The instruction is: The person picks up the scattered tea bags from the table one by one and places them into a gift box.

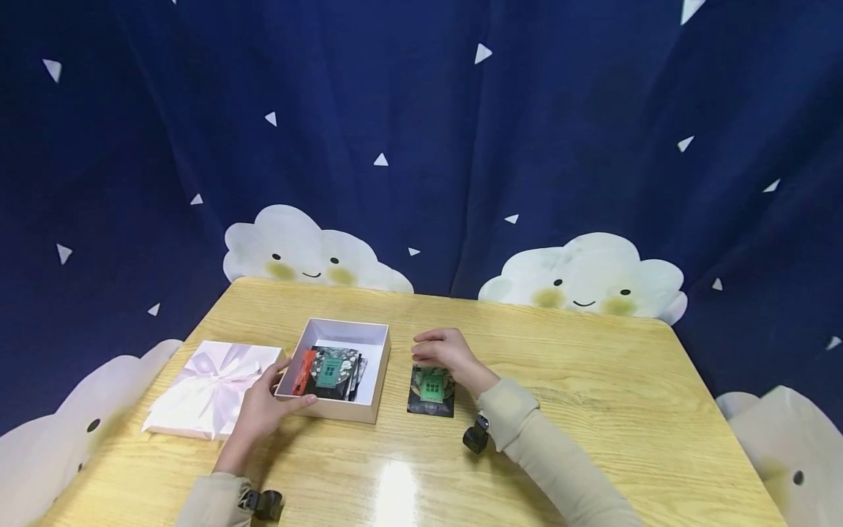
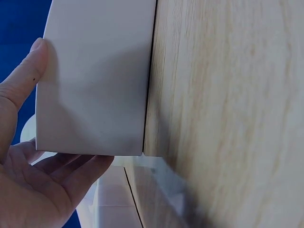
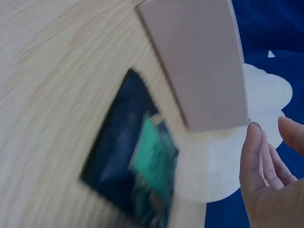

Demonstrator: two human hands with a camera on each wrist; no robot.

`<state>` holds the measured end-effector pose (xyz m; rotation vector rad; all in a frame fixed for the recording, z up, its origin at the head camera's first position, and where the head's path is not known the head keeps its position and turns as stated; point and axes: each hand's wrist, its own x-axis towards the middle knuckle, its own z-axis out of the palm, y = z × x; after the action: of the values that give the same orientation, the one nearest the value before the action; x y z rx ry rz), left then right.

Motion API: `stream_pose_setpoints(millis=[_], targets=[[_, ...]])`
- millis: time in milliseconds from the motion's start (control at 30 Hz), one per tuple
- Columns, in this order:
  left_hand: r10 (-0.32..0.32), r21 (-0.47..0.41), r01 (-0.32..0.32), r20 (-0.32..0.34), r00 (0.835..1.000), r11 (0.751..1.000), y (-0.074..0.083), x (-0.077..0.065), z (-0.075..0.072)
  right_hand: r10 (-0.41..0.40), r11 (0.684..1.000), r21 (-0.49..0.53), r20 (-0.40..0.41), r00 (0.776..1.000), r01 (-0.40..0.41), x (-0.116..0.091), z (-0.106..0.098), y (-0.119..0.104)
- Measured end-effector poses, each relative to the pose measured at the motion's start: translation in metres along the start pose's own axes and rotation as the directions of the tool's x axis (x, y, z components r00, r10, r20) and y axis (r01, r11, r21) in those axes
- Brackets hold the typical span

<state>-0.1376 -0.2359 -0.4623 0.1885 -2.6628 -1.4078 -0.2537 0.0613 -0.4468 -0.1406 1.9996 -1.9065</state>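
At the corner of an open white box (image 1: pixel 342 413), my left hand (image 1: pixel 266 404) grips the walls. Its thumb lies at the front rim and its fingers along the left side, as the left wrist view of the box (image 2: pixel 95 90) shows. Inside the box are several dark sachets (image 1: pixel 328 372) with a green label on the front one, plus a red packet (image 1: pixel 304 371). Right of the box, a black sachet with a green label (image 1: pixel 431 391) lies on the table. My right hand (image 1: pixel 451 354) is over its far end, thumb and fingers apart, holding nothing in the right wrist view.
A white box lid (image 1: pixel 260 356) with a pale ribbon bow (image 1: pixel 219 382) lies left of the box. Everything stands on a light wooden table (image 1: pixel 593 410). Behind it hangs a dark blue curtain (image 1: pixel 428 110) printed with clouds and triangles.
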Motion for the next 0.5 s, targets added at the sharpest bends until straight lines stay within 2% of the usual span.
stream_pose_setpoints(millis=[133, 300, 500], targets=[[0.001, -0.004, -0.001, 0.001, 1.000, 1.000, -0.001, 0.000, 0.000, 0.020, 0.998, -0.053, -0.023, 1.000, -0.021, -0.005, -0.011, 0.008], [0.001, -0.009, -0.001, 0.001, 1.000, 1.000, -0.002, 0.001, 0.001, 0.022, 0.993, -0.118, -0.004, 1.000, -0.022, -0.017, -0.026, 0.012], [-0.007, -0.005, 0.007, 0.006, 1.000, 1.000, -0.002, 0.001, 0.000, -0.029, 0.961, -0.274, -0.020, 0.999, 0.023, -0.023, -0.040, 0.023]])
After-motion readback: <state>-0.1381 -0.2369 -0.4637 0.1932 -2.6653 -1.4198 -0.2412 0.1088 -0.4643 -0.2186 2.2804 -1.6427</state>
